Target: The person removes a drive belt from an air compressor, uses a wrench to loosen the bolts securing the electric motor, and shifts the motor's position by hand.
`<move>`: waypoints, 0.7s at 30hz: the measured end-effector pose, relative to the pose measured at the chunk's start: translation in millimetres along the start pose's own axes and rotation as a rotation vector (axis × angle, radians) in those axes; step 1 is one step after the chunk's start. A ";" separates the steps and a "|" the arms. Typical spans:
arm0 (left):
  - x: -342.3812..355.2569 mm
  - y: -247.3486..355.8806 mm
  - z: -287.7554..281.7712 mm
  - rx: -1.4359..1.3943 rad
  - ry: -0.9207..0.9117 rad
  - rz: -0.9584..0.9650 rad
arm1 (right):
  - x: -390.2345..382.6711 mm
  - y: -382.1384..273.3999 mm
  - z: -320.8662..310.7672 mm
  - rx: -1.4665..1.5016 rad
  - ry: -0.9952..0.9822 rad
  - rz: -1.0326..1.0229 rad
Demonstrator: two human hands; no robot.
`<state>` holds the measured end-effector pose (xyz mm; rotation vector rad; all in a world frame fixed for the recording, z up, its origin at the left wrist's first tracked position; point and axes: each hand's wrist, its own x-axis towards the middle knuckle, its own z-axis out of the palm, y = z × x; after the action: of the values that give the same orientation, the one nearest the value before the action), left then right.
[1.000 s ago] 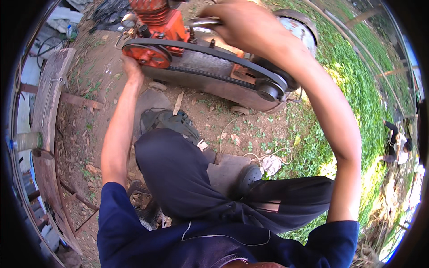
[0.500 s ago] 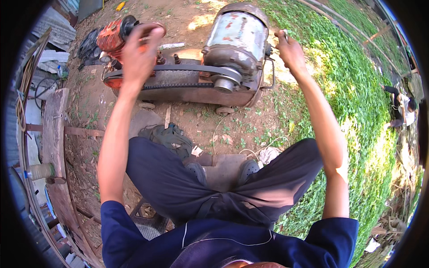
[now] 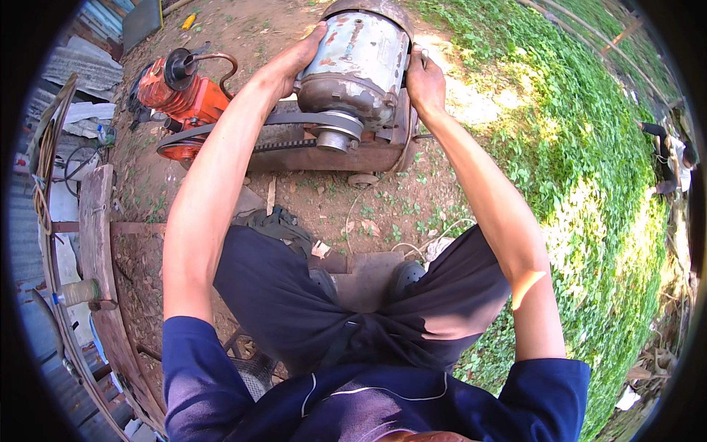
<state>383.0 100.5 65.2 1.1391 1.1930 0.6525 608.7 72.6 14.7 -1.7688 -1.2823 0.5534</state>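
Observation:
An electric motor [image 3: 353,55] with worn pale-blue paint sits on a rusty brown base, its metal pulley [image 3: 335,137] facing me. My left hand [image 3: 300,57] is against the motor's left side, its fingers partly hidden behind the casing. At the right side of the motor, my right hand [image 3: 426,82] is closed round a small shiny metal piece [image 3: 423,57], whose kind I cannot make out. A black belt [image 3: 294,118] runs from the pulley to the flywheel of an orange-red compressor pump [image 3: 184,99]. My left forearm covers part of the belt.
A dark crumpled cloth [image 3: 276,230] lies on the dirt by my left knee. A pale cord [image 3: 416,247] loops near my right foot. Wooden planks [image 3: 96,228] and corrugated sheets stand left, grass [image 3: 574,214] grows right, and another person [image 3: 672,158] is at the far right.
My left hand has moved right, from over the pump to the motor's side. My right hand has come left to the motor with the metal piece. The view has shifted slightly.

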 end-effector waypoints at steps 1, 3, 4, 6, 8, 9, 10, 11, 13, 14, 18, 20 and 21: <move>-0.8 -1.0 7.3 -0.065 -0.018 0.031 | 2.2 3.1 -0.7 0.014 0.013 0.014; -14.4 0.5 20.3 -0.088 0.008 0.062 | 4.2 3.5 -3.1 0.026 -0.001 0.025; -20.1 2.5 22.7 -0.093 0.023 0.075 | 4.7 1.8 -5.6 0.025 -0.027 0.027; -23.7 7.4 24.2 -0.058 0.037 -0.004 | 5.5 -1.4 -9.0 0.019 -0.072 0.043; -22.6 9.4 21.3 -0.051 0.043 -0.048 | 8.0 -4.0 -10.6 0.010 -0.107 0.062; -18.3 5.3 16.7 -0.059 0.039 -0.056 | 8.4 -4.6 -9.2 0.009 -0.107 0.062; -15.6 2.7 15.3 -0.072 0.030 -0.064 | 8.9 -4.0 -8.2 0.016 -0.098 0.050; -13.8 -0.9 13.7 -0.097 0.028 -0.062 | 9.2 -3.5 -6.5 0.023 -0.087 0.039; -11.4 -2.2 13.2 -0.145 0.018 -0.041 | 10.4 3.2 -0.3 0.035 0.000 -0.034; -18.4 -1.2 19.7 -0.156 0.044 -0.045 | 9.2 2.2 -2.1 0.023 -0.026 -0.019; -25.6 -4.7 24.6 -0.213 0.127 -0.050 | 9.4 -1.3 -3.7 0.001 -0.053 -0.002; -23.1 -11.2 21.6 -0.265 0.153 -0.014 | 13.8 -2.5 -2.5 -0.034 -0.041 -0.015; -20.5 -12.7 18.6 -0.274 0.140 -0.004 | 14.4 -3.1 -2.6 -0.009 -0.062 -0.009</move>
<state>392.5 71.9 60.3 0.8716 1.1813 0.8753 614.4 85.2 20.5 -1.7643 -1.3366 0.6028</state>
